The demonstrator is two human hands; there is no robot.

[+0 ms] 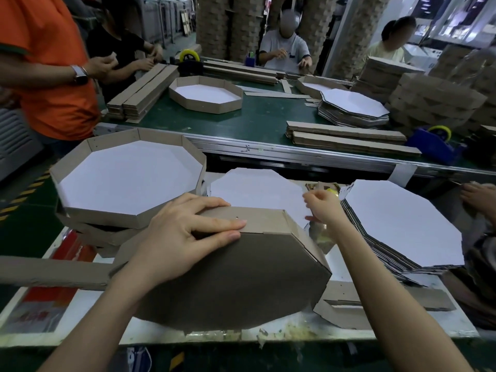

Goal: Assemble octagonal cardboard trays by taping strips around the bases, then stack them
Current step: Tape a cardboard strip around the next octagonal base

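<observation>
1. Pressing down with my left hand (182,237) on an upturned octagonal tray (228,280). The tray sits brown base up on the near part of the worktable (349,335).
2. Left grip: released. My fingers lie straight along the tray's far edge, flat on the side strip (257,220) where it meets the base. The thumb rests on the base.
3. My right hand (326,208) is raised beyond the tray's right corner, just in front of a yellow tape roll (332,187). Its fingers are curled with the thumb near the fingertips. I cannot tell whether it holds tape.
4. A loose white octagonal base (255,189) lies flat just behind the tray.
5. A fanned stack of white-faced bases (402,224) lies to the right, near my right forearm.
6. Finished trays are stacked open side up at left (128,173), white inside and brown walls.
7. A long cardboard strip (48,272) lies across the table's left side, and its right end passes behind the tray. Shorter strip pieces (389,299) lie under my right forearm.
8. Beyond the table runs a green conveyor (263,119). On it are another finished tray (205,93), bundles of strips (349,138) and a blue tape dispenser (432,143).
9. A person in an orange shirt (48,63) stands at far left. Another person's hand (477,194) shows at the right edge.
</observation>
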